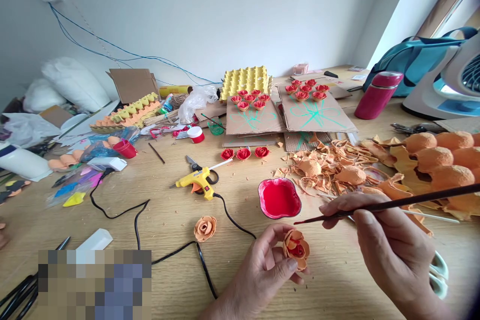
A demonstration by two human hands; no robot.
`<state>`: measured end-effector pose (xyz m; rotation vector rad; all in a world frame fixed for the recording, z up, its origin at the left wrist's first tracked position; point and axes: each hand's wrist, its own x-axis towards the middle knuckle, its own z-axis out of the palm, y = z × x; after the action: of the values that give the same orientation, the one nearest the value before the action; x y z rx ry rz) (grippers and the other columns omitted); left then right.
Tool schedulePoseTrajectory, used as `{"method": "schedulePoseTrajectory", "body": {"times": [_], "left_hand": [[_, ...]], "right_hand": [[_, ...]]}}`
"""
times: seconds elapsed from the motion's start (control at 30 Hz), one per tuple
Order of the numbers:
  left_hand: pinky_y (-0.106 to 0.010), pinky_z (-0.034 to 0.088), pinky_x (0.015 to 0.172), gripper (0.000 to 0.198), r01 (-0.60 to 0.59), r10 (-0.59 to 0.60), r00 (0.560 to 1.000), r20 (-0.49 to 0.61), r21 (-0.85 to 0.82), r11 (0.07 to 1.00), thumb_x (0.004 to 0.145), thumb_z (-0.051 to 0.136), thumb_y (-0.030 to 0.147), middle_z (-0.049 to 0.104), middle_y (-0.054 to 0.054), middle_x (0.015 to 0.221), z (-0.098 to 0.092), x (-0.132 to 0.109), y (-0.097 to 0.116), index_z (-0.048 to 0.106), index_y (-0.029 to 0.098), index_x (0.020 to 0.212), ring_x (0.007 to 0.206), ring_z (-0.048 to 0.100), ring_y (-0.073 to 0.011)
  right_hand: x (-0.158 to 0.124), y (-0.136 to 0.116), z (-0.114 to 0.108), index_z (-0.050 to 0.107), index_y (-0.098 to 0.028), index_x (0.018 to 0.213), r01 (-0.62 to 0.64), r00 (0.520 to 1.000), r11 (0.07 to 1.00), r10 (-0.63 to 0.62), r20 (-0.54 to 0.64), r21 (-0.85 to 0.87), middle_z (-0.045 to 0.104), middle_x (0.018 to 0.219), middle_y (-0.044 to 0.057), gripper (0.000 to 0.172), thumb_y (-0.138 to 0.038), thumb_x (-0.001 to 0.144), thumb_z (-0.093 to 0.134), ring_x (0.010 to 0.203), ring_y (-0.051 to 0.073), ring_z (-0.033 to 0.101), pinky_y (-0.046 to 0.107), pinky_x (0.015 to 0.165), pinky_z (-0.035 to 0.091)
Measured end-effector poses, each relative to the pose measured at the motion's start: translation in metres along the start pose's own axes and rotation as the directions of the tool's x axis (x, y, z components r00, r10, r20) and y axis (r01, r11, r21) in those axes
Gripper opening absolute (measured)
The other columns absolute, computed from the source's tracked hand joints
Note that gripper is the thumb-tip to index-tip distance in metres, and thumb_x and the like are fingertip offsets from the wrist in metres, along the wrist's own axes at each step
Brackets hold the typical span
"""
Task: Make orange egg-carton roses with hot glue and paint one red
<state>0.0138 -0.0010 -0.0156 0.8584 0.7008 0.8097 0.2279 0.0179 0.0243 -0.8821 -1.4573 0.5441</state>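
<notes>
My left hand [268,262] is closed on an orange egg-carton flower [296,250], whose centre carries red paint while its outer petals are still orange. In my right hand [390,250] is a thin dark paintbrush [397,202], its red tip just above the flower and apart from it. Behind the flower stands a scalloped dish of red paint [279,199]. An unpainted orange flower [205,229] lies to the left. Three red flowers [243,154] sit in a row farther back.
A yellow glue gun [195,181] with a black cord rests over scissors. Orange carton scraps [337,165] and egg cartons [446,160] lie at right. Cardboard sheets [318,115] with red flowers stand behind. A pink bottle [378,95] and pale-green scissors handles [438,275] are at right.
</notes>
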Motion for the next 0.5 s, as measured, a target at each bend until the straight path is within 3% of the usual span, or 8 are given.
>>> {"method": "schedulePoseTrajectory", "body": {"times": [0.13, 0.3, 0.5], "left_hand": [[-0.030, 0.056, 0.076, 0.060, -0.008, 0.008, 1.000, 0.006, 0.012, 1.000, 0.082, 0.089, 0.051, 0.066, -0.008, 0.108, -0.0004, -0.0003, 0.0014, 0.061, 0.019, 0.125, 0.094, 0.065, -0.0170], [-0.032, 0.055, 0.079, 0.060, -0.001, 0.000, 1.000, 0.009, 0.029, 1.000, 0.083, 0.088, 0.051, 0.069, -0.011, 0.111, 0.0004, 0.0008, 0.0038, 0.062, 0.018, 0.126, 0.099, 0.065, -0.0200], [-0.034, 0.056, 0.082, 0.057, -0.002, 0.002, 1.000, 0.005, 0.028, 1.000, 0.084, 0.087, 0.049, 0.071, -0.012, 0.113, 0.0018, -0.0013, 0.0050, 0.064, 0.019, 0.125, 0.102, 0.067, -0.0220]], "right_hand": [[-0.0018, -0.0044, -0.0019, 0.073, -0.023, 0.111, 0.004, 0.996, 0.987, -0.018, 0.089, 0.160, 0.076, 0.096, 0.006, 0.023, -0.022, 0.109, 0.049, 0.079, 0.020, 0.077, 0.030, 0.064, 0.065], [0.0024, -0.0102, -0.0011, 0.068, -0.023, 0.107, 0.102, 0.965, 0.994, -0.108, 0.240, 0.036, 0.075, 0.090, 0.003, 0.022, -0.023, 0.110, 0.046, 0.071, 0.014, 0.075, 0.024, 0.070, 0.063], [0.0027, -0.0082, -0.0004, 0.065, -0.023, 0.109, 0.158, 0.945, 0.986, -0.136, 0.297, -0.050, 0.076, 0.093, 0.004, 0.020, -0.022, 0.110, 0.045, 0.076, 0.015, 0.075, 0.024, 0.071, 0.063]]}}
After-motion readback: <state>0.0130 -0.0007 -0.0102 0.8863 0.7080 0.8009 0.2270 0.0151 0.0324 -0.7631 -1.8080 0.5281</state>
